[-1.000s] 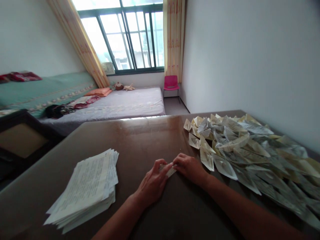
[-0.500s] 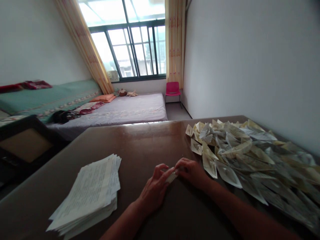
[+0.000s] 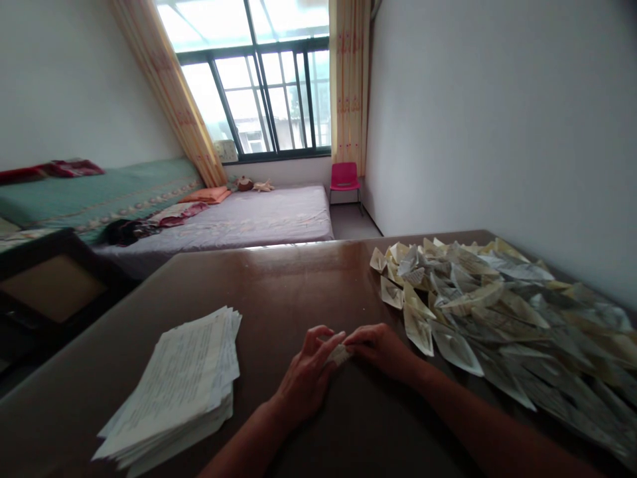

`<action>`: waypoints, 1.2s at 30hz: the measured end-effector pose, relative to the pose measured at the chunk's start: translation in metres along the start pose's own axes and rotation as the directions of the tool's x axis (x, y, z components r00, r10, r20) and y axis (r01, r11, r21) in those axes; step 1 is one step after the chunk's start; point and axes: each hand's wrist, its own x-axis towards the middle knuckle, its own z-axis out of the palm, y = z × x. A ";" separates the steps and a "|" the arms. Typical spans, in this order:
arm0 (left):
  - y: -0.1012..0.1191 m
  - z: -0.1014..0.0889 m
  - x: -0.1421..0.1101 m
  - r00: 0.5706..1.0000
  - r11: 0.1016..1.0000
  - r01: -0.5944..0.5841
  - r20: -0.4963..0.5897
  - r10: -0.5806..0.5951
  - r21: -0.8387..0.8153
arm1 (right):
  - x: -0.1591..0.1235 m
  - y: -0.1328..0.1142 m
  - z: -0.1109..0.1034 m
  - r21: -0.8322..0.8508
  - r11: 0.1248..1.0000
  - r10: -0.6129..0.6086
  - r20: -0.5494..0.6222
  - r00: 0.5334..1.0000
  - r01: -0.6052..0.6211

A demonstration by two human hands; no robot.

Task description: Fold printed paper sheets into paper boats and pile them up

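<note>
Between my hands, low over the brown table, is a small folded piece of printed paper. My left hand grips its left side, fingers bent around it. The fingertips of my right hand pinch its right end. Much of the paper is covered by my fingers, so its full shape cannot be made out. To the right lies a big heap of folded paper boats, cream and grey. A thick stack of printed sheets rests left of my left hand.
Beyond the table stands a bed with a pale purple sheet. A pink chair is in the far corner by the window. A dark wooden chair stands at the left, and a white wall runs along the right.
My right hand has shifted slightly down and toward me, its fingertips still at the paper's right end. My left hand has barely moved.
</note>
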 end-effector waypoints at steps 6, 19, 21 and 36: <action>0.000 0.000 0.000 1.000 1.000 0.024 -0.013 -0.024 -0.017 | -0.002 -0.005 0.000 -0.055 0.998 0.026 0.051 0.998 -0.023; -0.003 -0.017 0.009 0.894 0.775 0.415 0.057 -0.443 -0.476 | 0.002 -0.003 -0.010 -0.057 0.994 0.090 0.005 0.996 -0.090; -0.001 -0.018 0.010 0.890 0.768 0.441 0.117 -0.440 -0.465 | 0.003 -0.003 -0.010 -0.049 0.993 0.111 -0.011 0.994 -0.111; 0.001 -0.012 0.007 0.885 0.859 0.459 0.036 -0.464 -0.227 | -0.002 -0.010 -0.002 -0.205 0.969 0.145 0.008 0.989 -0.140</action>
